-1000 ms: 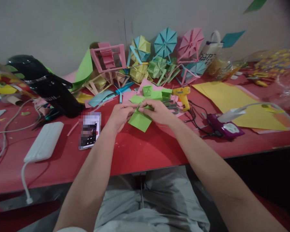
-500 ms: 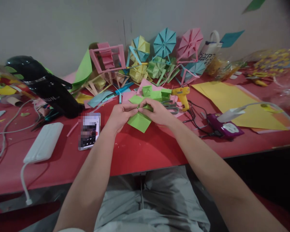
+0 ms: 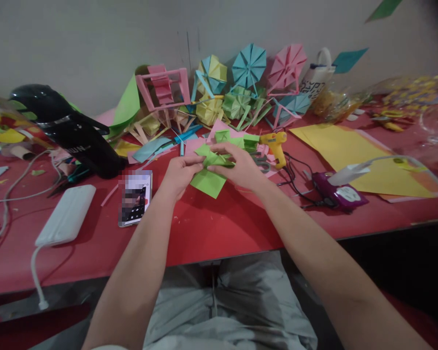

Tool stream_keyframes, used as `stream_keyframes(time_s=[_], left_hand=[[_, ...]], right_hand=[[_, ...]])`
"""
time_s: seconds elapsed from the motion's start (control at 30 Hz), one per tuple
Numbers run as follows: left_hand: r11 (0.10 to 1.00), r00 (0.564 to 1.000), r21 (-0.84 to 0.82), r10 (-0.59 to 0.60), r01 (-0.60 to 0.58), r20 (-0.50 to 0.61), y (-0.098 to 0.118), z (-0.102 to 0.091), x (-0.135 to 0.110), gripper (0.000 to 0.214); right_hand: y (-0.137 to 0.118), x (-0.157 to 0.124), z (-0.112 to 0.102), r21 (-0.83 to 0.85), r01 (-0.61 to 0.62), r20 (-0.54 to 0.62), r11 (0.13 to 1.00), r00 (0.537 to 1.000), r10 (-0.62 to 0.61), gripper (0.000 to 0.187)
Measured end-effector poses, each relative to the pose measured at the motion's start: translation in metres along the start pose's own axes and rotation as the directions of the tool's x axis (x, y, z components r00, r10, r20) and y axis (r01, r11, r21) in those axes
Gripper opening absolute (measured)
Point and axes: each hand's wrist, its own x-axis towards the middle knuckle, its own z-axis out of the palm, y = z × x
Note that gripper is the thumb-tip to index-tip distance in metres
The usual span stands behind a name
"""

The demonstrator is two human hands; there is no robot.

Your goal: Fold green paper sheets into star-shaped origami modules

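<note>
A light green folded paper point(image 3: 209, 183) is between my hands, above the red table in front of me. My left hand point(image 3: 182, 176) pinches its left edge between thumb and fingers. On the other side, my right hand point(image 3: 237, 166) has its fingers and thumb around the paper's raised folds, with a gap between the tips. The lower part of the sheet points toward me as a flat square corner. Just behind the hands are small green folded paper pieces point(image 3: 223, 136) on pink paper. A yellow glue gun point(image 3: 276, 146) lies right of them, near partly hidden scissors point(image 3: 264, 166).
Folded paper models in pink point(image 3: 163, 85), blue point(image 3: 248, 63) and yellow line the wall. At left are a black bottle point(image 3: 83, 141), a phone point(image 3: 136, 199) and a white power bank point(image 3: 66, 214). Yellow sheets point(image 3: 372, 160) and a purple power socket point(image 3: 339, 190) with cables lie right.
My right hand's fingers have spread from a pinch near the left fingertips and shifted slightly right. More of the green paper's folds show. The paper has moved slightly left.
</note>
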Motion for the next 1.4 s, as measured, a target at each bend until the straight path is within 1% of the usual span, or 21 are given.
stream_keyframes(time_s=[0.1,0.23,0.37,0.67,0.87,1.03,1.1,1.2,1.27,1.4], left_hand=[[1.0,1.0,0.017,0.014,-0.014,0.009,-0.001,0.0,0.0,0.029],[0.999,0.999,0.042,0.03,-0.031,0.012,-0.002,0.0,0.002,0.027],[0.999,1.0,0.026,0.023,-0.023,0.013,-0.002,0.001,0.002,0.027],[0.999,1.0,-0.038,-0.03,0.03,-0.002,0.006,0.006,-0.004,0.025],[0.995,0.999,-0.097,-0.028,0.031,0.03,0.009,0.008,-0.006,0.024],[0.999,1.0,-0.047,-0.025,0.026,0.003,0.008,0.007,-0.005,0.022],[1.0,1.0,-0.021,-0.004,0.004,0.012,0.005,0.005,-0.004,0.025],[0.997,0.995,0.006,0.078,-0.079,0.063,-0.002,0.001,-0.001,0.034],[0.993,0.99,0.017,0.113,-0.115,0.088,-0.006,-0.002,0.001,0.039],[0.993,0.988,0.029,0.112,-0.116,0.106,-0.008,-0.004,0.002,0.041]], right_hand=[[0.003,0.002,0.0,-0.018,0.057,-0.021,0.998,0.998,-0.058,0.03],[0.003,0.003,0.0,-0.066,0.09,0.011,0.994,0.996,-0.09,0.02],[0.003,0.002,0.0,-0.072,0.097,0.022,0.993,0.995,-0.095,0.019],[0.003,0.003,0.005,-0.047,0.104,-0.006,0.994,0.995,-0.104,0.012],[-0.001,0.003,0.005,-0.044,0.089,0.007,0.995,0.996,-0.089,0.011],[0.0,0.003,0.005,-0.033,0.081,0.013,0.996,0.997,-0.081,0.011],[0.0,0.003,0.005,-0.03,0.084,0.008,0.996,0.996,-0.084,0.011],[0.0,0.002,0.005,-0.037,0.084,0.005,0.996,0.996,-0.083,0.01],[0.0,0.002,0.005,-0.038,0.083,0.005,0.996,0.997,-0.083,0.01],[-0.001,0.003,0.005,-0.019,0.106,0.0,0.994,0.994,-0.106,0.008]])
